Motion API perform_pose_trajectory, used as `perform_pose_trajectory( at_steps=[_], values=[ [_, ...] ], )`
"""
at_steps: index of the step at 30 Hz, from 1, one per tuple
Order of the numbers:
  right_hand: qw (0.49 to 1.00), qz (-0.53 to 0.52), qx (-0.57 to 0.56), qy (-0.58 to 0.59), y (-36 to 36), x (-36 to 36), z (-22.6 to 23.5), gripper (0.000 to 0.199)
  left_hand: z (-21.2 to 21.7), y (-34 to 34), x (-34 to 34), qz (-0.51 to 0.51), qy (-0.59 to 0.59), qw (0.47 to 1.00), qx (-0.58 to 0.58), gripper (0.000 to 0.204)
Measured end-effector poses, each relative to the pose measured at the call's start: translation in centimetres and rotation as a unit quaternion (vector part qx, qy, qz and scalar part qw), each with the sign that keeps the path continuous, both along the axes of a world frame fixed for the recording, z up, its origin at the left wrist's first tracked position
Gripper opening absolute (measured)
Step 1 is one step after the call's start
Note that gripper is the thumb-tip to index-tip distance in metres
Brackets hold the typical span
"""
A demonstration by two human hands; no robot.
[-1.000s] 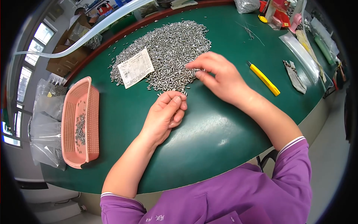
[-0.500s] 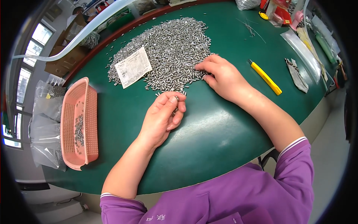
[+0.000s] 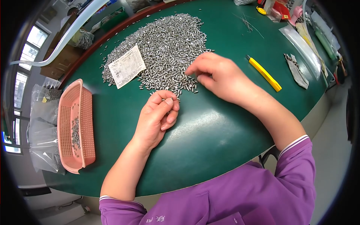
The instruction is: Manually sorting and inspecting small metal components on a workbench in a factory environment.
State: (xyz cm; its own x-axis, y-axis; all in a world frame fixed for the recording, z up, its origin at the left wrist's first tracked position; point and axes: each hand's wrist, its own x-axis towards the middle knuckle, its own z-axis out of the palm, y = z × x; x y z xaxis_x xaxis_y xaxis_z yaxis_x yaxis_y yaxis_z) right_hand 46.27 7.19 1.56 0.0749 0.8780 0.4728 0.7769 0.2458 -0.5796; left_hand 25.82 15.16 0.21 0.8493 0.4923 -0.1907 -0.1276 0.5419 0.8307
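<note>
Hundreds of shiny metal pins point(image 3: 165, 45) heap at upper centre; left hand point(image 3: 155, 118) pinches one, right hand point(image 3: 217, 77) picks with fingertips; paper slip point(image 3: 126, 66) lies atop.

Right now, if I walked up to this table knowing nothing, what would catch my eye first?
Most likely the big heap of small silver metal pieces spread over the far middle of the green table, with a printed paper slip lying on its left part. Next, the right hand picking at the heap's near edge, while the left hand pinches one piece. A pink basket sits at the left edge.
</note>
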Motion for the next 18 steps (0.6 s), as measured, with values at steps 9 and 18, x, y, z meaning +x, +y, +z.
perform_pose_trajectory(
  at_steps=[9,18],
  values=[
    [0.995,0.020,-0.099,-0.024,-0.9,0.7,0.4,0.012,-0.1,0.2,-0.1,0.010,-0.019,1.000,-0.009,0.014],
    [0.994,0.007,-0.070,-0.081,-0.7,-0.5,0.0,0.013,0.0,0.2,-0.1,-0.013,-0.003,1.000,0.007,0.015]
  ],
)
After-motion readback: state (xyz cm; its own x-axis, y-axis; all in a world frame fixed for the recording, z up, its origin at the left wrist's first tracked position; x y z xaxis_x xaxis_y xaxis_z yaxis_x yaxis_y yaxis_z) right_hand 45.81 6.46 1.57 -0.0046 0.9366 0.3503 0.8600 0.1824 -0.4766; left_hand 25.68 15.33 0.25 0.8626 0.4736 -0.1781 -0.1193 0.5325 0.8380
